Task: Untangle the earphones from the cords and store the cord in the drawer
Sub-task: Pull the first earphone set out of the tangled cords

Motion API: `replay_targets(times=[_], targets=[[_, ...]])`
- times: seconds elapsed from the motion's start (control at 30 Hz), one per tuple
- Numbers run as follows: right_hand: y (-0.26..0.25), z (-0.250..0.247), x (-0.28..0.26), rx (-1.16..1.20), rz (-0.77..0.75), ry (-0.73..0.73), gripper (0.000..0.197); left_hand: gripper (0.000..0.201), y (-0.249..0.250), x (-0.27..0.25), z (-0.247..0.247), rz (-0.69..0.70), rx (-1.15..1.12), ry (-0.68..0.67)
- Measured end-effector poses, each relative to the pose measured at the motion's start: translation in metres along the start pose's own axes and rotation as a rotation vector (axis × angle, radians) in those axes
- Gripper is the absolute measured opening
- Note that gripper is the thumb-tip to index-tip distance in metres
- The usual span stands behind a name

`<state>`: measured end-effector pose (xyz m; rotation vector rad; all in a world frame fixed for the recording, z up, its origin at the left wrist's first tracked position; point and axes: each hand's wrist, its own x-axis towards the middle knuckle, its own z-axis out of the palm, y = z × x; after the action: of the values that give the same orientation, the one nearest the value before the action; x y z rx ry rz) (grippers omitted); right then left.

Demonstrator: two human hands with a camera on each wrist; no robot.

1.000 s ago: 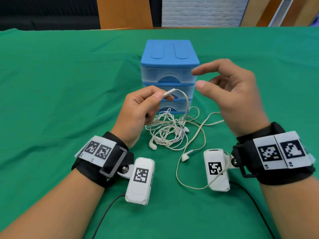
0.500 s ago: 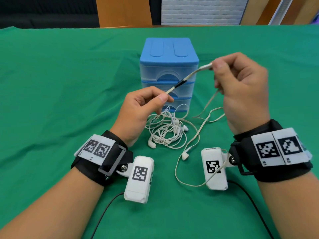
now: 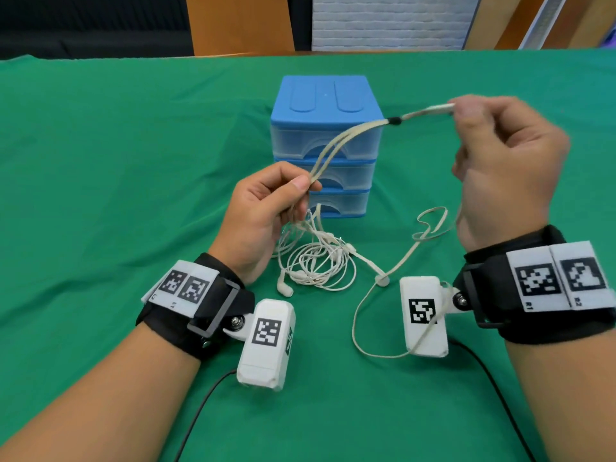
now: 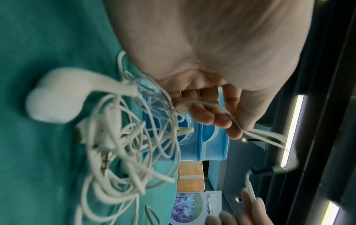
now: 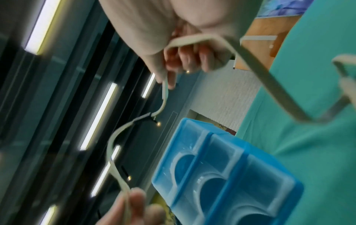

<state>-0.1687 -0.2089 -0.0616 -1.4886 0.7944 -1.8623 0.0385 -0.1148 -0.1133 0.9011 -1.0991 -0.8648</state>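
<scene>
A green cloth is covering the tabletop (image 3: 100, 195), with wooden panels and a white brick wall showing beyond it. Nearest the person, a slack loop of the cream cord (image 3: 358, 331) is lying on the cloth, running up past a loose earbud (image 3: 382, 280). Just beyond, the white earphones (image 3: 313, 261) are sitting in a knotted heap, with one bud (image 3: 285, 288) sticking out at the near left. The left hand (image 3: 263, 215) is pinching two strands of the cord above that heap. Farther and higher, the right hand (image 3: 500, 161) is gripping the cord's white plug end between thumb and curled fingers (image 5: 185, 60), and the cord is arcing between the two hands. Behind everything, the blue drawer unit (image 3: 326, 145) is standing with all three drawers closed. Judging by this, the untangling is only getting started: cord and earphones are still snarled together, and the drawer is not yet opened.
</scene>
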Motion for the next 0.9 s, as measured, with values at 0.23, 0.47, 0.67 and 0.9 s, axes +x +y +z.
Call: replay_targets(times=[0.23,0.47,0.67,0.9], targets=[[-0.019,0.01,-0.019,-0.261,0.023,-0.467,0.025,0.018,-0.001,0.0,0.003,0.07,0.176,0.038],[-0.047,0.019,-0.033,-0.568,-0.206,-0.666,0.04,0.013,-0.002,0.001,0.004,0.097,0.28,0.05],[-0.037,0.021,-0.038,-0.778,-0.089,-1.006,0.054,0.018,-0.001,0.003,0.001,0.108,0.269,0.092],[-0.032,0.022,-0.026,-0.636,-0.001,-0.915,0.011,0.015,0.003,0.001,0.005,0.074,0.233,0.051]])
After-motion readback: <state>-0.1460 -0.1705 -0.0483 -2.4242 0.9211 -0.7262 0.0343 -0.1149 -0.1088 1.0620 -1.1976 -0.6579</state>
